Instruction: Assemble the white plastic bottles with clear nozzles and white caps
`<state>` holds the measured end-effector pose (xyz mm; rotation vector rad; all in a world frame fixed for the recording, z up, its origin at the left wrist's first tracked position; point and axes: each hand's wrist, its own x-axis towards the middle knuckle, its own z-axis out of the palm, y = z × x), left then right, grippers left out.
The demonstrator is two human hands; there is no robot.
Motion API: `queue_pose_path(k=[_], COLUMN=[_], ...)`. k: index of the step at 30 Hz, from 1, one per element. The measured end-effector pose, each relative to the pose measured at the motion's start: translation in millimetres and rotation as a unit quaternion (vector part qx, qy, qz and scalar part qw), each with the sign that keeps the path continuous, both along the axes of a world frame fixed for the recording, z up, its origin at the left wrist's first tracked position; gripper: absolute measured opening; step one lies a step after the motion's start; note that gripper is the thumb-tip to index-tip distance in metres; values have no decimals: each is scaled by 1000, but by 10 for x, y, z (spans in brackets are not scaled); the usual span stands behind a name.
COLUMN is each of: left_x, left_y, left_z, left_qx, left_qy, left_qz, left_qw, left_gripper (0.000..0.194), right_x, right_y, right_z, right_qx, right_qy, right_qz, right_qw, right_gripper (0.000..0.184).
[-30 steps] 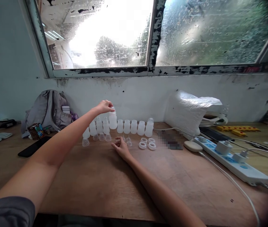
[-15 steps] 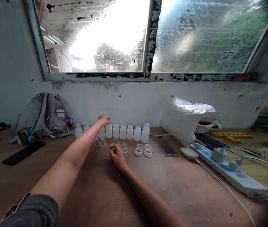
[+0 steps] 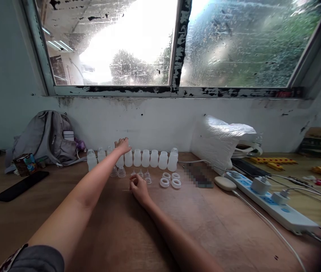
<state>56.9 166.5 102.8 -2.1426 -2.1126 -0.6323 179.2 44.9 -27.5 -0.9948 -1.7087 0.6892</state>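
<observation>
A row of small white plastic bottles (image 3: 145,158) stands on the wooden table (image 3: 126,234) by the wall. My left hand (image 3: 122,145) reaches out over the row, fingers closed on the top of one bottle (image 3: 120,161). Several clear caps (image 3: 140,174) stand in front of the bottles, with white rings (image 3: 170,182) to their right. My right hand (image 3: 138,187) rests on the table just before the caps, its fingers curled in a pinch; whether it holds anything is hidden.
A grey backpack (image 3: 45,136), a small carton (image 3: 23,164) and a black phone (image 3: 19,186) lie at left. At right are a white plastic bag (image 3: 223,139), a white oval object (image 3: 225,183), a power strip (image 3: 270,198) with plugs and cables, and yellow parts (image 3: 273,160).
My left hand came down from holding a bottle raised above the row to the row itself. My right hand has barely moved. The view has shifted slightly.
</observation>
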Motion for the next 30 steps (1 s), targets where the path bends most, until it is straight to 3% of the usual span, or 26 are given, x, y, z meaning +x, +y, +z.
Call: queue_pose_path(k=[5, 7, 9, 11, 16, 21, 27, 30], left_x=[14, -13, -68, -143, -295, -248, 153, 424], left_y=[-349, -593, -867, -1128, -1511, -1507, -1308, -1178], left_z=[-97, -220, -389, -579, -990, -1119, -1112, -1158], left_qx=[92, 127, 113, 93, 80, 53, 27, -7], left_qy=[9, 43, 106, 140, 98, 28, -48, -135], left_qz=[-62, -160, -274, -329, -286, -262, -312, -251], left_qw=[994, 978, 949, 929, 950, 963, 948, 958], left_gripper=[44, 40, 38, 37, 40, 36, 33, 41], right_x=[11, 20, 22, 14, 25, 308, 867, 1081], right_y=[0, -8, -29, -66, -170, -168, -29, 32], right_z=[-1, -14, -26, -30, -6, -3, 45, 125], right_qx=[18, 46, 81, 114, 167, 203, 140, 88], right_qy=[-21, -62, -131, -212, -323, -372, -361, -337], right_qz=[-17, -39, -60, -67, -49, -29, -174, -239], right_qw=[999, 996, 986, 968, 930, 905, 905, 906], right_gripper=[15, 16, 16, 17, 15, 15, 17, 15])
